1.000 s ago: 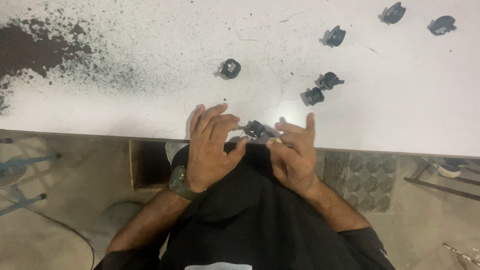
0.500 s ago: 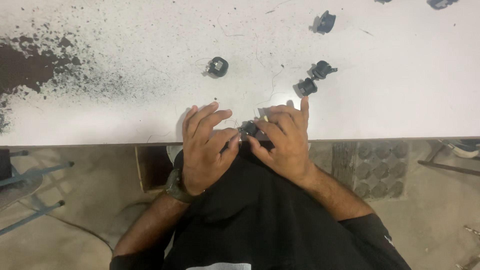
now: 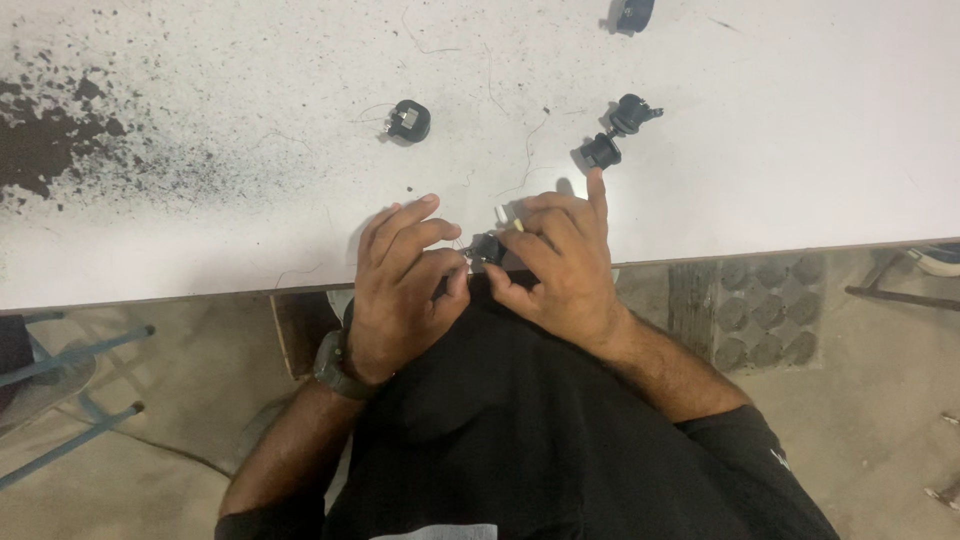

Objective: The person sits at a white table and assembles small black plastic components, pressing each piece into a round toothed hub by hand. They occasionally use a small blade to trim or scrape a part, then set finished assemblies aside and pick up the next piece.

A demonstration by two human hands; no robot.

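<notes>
Hands meet at the near edge of the white, black-speckled work table: the left hand and right hand both pinch a small black plastic plug-like part between thumbs and curled fingertips, while the right forefinger points outward, free. Three similar black plastic parts lie apart on the table, one with metal prongs to the left and a pair just beyond the right forefinger. Judged from the grip, the work goes best with the part kept braced over the table edge, both pinches firm and close together so nothing small slips.

No packages, labels, signs, screens
</notes>
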